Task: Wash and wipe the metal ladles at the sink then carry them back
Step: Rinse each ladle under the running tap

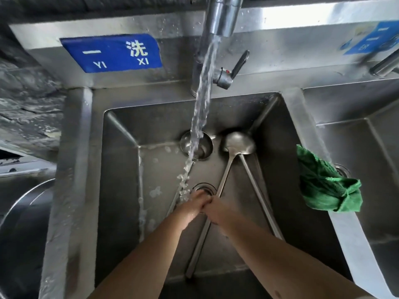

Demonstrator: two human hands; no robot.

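Observation:
Three long metal ladles lie in the left sink basin (121,190). The middle ladle (238,143) has its bowl at the back and its handle runs toward me. A second ladle's handle (259,190) slants to the right of it. The third ladle (195,145) sits under the running water, its thin handle slanting left. My left hand (193,205) and my right hand (216,211) meet over the middle ladle's handle, fingers curled round it. The stream of water (200,117) lands on my left hand. The grip itself is partly hidden.
The faucet (222,16) runs above the basin, its lever (237,65) behind. A green cloth (323,186) hangs over the divider to the right basin (367,147). The drain (205,187) lies just beyond my hands. A round metal pot (21,212) stands at the left.

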